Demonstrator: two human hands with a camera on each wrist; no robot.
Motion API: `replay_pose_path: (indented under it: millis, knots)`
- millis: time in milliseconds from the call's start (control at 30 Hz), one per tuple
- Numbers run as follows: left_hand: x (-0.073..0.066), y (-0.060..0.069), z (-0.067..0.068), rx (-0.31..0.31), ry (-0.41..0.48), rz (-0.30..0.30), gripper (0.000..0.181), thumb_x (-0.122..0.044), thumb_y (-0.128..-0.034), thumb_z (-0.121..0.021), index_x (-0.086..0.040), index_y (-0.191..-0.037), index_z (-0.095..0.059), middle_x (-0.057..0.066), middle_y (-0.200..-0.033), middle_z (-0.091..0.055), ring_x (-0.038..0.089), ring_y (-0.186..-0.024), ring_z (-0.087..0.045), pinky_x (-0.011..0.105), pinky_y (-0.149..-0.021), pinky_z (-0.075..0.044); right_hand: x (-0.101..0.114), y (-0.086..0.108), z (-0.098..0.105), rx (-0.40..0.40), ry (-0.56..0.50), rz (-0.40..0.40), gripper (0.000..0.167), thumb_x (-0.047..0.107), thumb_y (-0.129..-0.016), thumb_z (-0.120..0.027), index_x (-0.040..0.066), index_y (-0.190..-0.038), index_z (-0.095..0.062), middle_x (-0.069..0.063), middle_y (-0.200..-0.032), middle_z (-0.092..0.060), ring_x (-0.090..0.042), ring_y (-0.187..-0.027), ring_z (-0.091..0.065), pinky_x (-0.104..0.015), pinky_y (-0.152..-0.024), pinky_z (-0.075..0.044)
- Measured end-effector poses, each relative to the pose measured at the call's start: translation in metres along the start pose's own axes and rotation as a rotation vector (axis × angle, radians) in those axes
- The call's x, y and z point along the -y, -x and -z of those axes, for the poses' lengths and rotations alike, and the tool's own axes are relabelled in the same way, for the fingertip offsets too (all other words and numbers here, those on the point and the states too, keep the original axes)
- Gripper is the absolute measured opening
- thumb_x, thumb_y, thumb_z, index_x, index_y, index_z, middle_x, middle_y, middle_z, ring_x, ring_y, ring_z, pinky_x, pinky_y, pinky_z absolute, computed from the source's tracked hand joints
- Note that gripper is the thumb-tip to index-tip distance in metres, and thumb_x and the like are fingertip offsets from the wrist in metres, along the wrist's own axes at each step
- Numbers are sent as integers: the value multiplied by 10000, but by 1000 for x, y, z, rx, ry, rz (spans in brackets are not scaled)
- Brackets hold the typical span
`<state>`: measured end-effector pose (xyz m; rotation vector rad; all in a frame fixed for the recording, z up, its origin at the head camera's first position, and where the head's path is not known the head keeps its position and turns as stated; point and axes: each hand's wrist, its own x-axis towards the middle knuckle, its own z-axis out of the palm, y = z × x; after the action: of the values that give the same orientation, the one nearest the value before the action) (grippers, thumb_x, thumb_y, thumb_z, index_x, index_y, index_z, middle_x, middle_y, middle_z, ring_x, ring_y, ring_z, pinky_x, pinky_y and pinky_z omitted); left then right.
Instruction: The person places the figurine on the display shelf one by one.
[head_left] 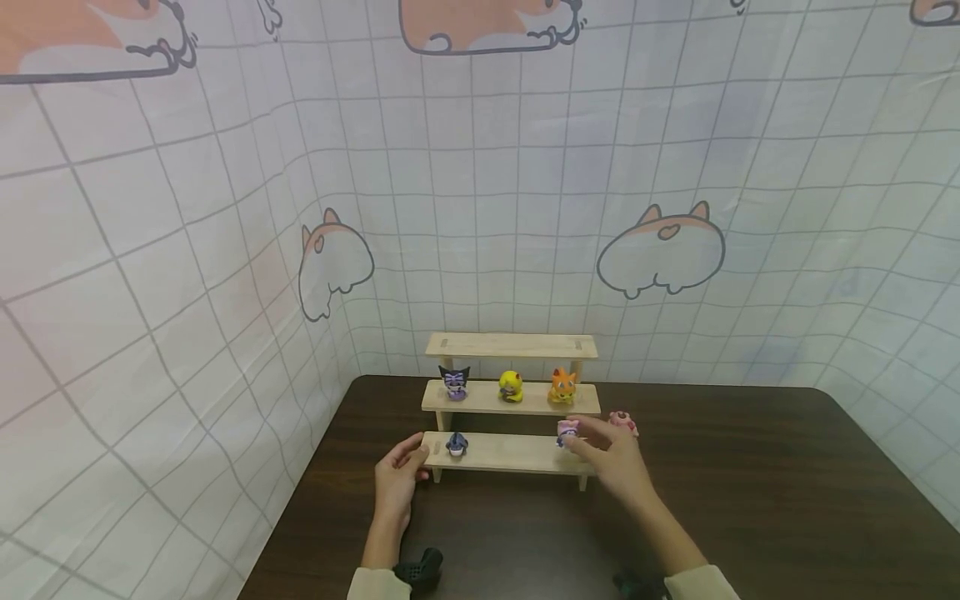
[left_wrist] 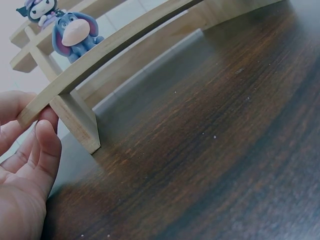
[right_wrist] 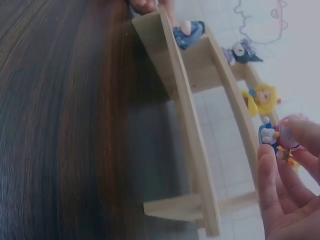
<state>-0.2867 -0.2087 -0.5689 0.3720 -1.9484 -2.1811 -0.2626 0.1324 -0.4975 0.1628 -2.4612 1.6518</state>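
Observation:
A three-tier wooden display shelf [head_left: 510, 454] stands on the dark table. My left hand [head_left: 399, 479] pinches the left end of its lowest tier, fingers above and below the board in the left wrist view. Close to that hand sits a blue donkey figurine [left_wrist: 76, 36]. Above the right end of the lowest tier, my right hand [head_left: 617, 462] pinches a small pink figurine [head_left: 567, 430] in blue clothes between thumb and fingers. In the right wrist view the fingertips partly cover this figurine's pink head [right_wrist: 288, 132].
On the middle tier stand a purple-and-black figurine [head_left: 454, 383], a yellow-haired figurine [head_left: 511, 387] and an orange figurine [head_left: 562, 387]. Behind my right hand a pink figurine [head_left: 622, 422] is partly hidden. A grid-patterned cloth [head_left: 510, 208] hangs behind the dark table [head_left: 750, 483].

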Motion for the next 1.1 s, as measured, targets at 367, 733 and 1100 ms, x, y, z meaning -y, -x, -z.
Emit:
replay_pose_path:
  millis: [367,733,1100]
  knots:
    - [1,-1,1,4,-1,2,369,-155,-965,-726,-28,-1308,-680,40,-1047,-743,97,-709,-635,220,-628,-555,4,-2,-26,42,-77,-14,391,238,-888,-816,94,-1242,-734,-120,-1102,-731,-159,-857,-692,-266,-651,-595]
    - [1,-1,1,4,-1,4,370,-161,-967,-725,-28,-1309,-678,50,-1061,-743,94,-718,-642,220,-630,-555,10,-5,-48,28,-43,27,305,227,-879,-821,136,-1166,-775,-82,-1061,-766,-190,-902,-706,-234,-685,-552]
    - [2,-2,0,-1,-2,-3,362,-152,-966,-724,-27,-1303,-681,25,-1031,-743,96,-709,-644,218,-627,-554,7,-8,-63,51,-72,46,320,184,-878,-819,109,-1184,-763,-79,-1036,-769,-161,-842,-715,-224,-655,-551]
